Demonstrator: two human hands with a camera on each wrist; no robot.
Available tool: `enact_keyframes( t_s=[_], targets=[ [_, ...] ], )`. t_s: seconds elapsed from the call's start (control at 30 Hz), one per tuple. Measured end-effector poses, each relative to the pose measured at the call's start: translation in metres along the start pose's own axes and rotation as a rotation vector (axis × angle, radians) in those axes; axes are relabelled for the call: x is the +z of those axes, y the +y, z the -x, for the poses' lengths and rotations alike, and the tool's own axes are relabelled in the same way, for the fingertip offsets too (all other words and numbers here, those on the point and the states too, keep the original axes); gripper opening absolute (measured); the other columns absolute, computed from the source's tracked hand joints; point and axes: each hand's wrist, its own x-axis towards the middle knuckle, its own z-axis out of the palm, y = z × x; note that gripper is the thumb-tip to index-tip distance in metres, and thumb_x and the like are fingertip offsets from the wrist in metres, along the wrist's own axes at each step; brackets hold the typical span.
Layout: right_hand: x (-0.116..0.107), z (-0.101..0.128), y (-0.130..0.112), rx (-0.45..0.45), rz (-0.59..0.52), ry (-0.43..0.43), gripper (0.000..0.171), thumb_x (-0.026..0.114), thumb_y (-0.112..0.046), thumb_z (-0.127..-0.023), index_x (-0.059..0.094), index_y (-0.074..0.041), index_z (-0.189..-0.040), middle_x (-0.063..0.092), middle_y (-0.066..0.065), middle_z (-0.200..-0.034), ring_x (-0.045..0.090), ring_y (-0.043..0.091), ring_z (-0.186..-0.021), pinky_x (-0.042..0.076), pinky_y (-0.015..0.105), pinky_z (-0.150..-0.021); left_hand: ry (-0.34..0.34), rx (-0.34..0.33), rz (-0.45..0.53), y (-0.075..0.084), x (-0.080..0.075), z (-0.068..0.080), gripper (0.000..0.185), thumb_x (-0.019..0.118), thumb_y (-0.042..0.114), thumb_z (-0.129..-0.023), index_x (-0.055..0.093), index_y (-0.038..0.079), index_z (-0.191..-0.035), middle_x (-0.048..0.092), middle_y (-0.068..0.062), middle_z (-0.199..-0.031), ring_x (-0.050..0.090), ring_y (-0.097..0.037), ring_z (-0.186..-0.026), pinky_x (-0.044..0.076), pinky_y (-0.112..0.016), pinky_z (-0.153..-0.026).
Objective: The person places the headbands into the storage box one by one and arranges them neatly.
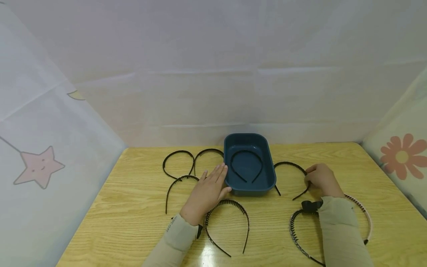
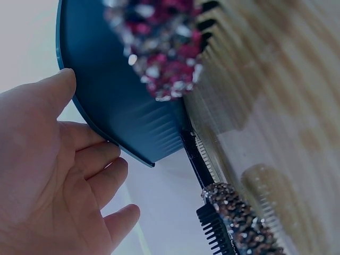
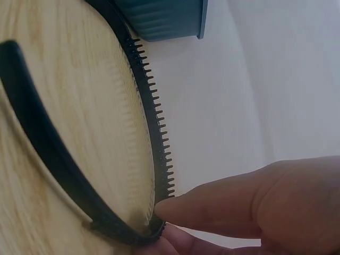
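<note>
A dark teal tray point(image 1: 265, 148) stands mid-table with one black headband point(image 1: 247, 152) lying in it. My left hand point(image 1: 218, 181) lies with straight fingers against the tray's left wall. In the left wrist view the left hand point(image 2: 48, 175) has its thumb at the tray point(image 2: 117, 111) rim and holds nothing. Right of the tray, my right hand point(image 1: 311, 178) pinches the arc of a black toothed headband point(image 1: 288, 164) that lies on the table. The right wrist view shows the fingertips point(image 3: 175, 210) closed on that toothed headband point(image 3: 156, 122), with a corner of the tray point(image 3: 164, 18) beyond.
Several more headbands lie on the wooden table point(image 1: 140, 222): three point(image 1: 178, 152) left of the tray, one point(image 1: 230, 203) in front of it, and a dark one point(image 1: 295, 233) and a pink one point(image 1: 365, 215) by my right forearm. A stone-studded headband point(image 2: 239, 218) lies near the left wrist. White curtains enclose the table.
</note>
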Motion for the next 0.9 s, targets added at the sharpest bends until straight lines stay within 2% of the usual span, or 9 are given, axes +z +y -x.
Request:
enact_keyframes(
  t_s=[0.27,0.5,0.9],
  targets=[
    [-0.005,0.005,-0.003,0.005,-0.004,0.031,0.048,0.061,-0.003,-0.092,0.052,0.020,-0.133,0.054,0.042,-0.126,0.067,0.034,-0.086,0.057,0.048,-0.077,-0.001,0.000,0.000,0.000,-0.001,0.000,0.072,0.045,0.049,-0.106,0.025,0.008,-0.162,0.022,-0.007,-0.167,0.025,-0.022,-0.153,0.025,-0.052,-0.123],
    [-0.005,0.006,-0.003,-0.018,0.012,0.105,0.044,0.056,-0.005,-0.096,0.054,0.019,-0.132,0.059,0.040,-0.124,0.065,0.045,-0.099,0.059,0.045,-0.075,0.015,0.007,0.006,0.001,-0.002,0.001,0.071,0.047,0.048,-0.106,0.026,0.007,-0.161,0.024,-0.008,-0.166,0.027,-0.023,-0.152,0.026,-0.052,-0.123],
    [-0.004,0.011,-0.003,-0.092,-0.014,0.248,0.043,0.059,-0.010,-0.100,0.055,0.018,-0.132,0.060,0.040,-0.122,0.069,0.044,-0.094,0.059,0.050,-0.075,0.024,0.012,0.000,0.000,-0.001,0.000,0.071,0.046,0.048,-0.106,0.026,0.007,-0.161,0.024,-0.008,-0.166,0.028,-0.023,-0.152,0.027,-0.052,-0.122]
  ],
)
